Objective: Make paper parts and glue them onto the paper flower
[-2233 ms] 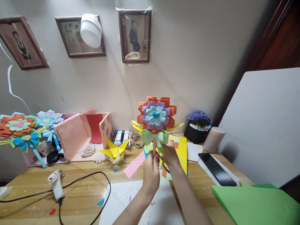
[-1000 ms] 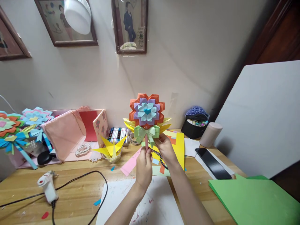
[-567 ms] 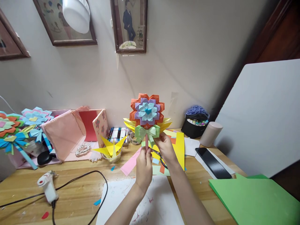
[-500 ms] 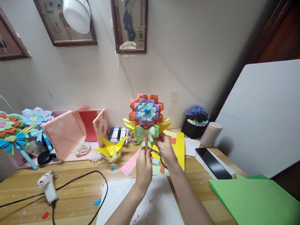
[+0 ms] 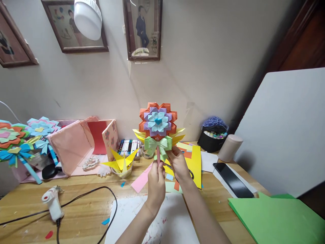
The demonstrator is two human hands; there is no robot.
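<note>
A folded paper flower (image 5: 158, 121) stands upright in front of me, with orange, purple and light blue petals and a blue heart at its centre. Below the petals sits a light green paper bow (image 5: 157, 145), and yellow paper leaves (image 5: 178, 137) spread out behind on both sides. My left hand (image 5: 156, 181) is closed round the lower end of the pink stem (image 5: 158, 155). At the right side of the bow, my right hand (image 5: 179, 163) is closed with its fingertips on the bow's edge. Scissors (image 5: 191, 174) lie on the table behind my right hand, partly hidden by it.
A glue gun (image 5: 52, 203) with a black cable lies left. Behind are a pink box (image 5: 71, 145), a bowl with yellow folded paper (image 5: 123, 162) and markers (image 5: 128, 148). On the right are a phone (image 5: 232, 179), a cylinder (image 5: 230, 148) and green paper (image 5: 274, 217).
The view has shifted slightly, so the background sits a little lower and further right. Both hands keep their hold on the flower, which looks almost unchanged.
</note>
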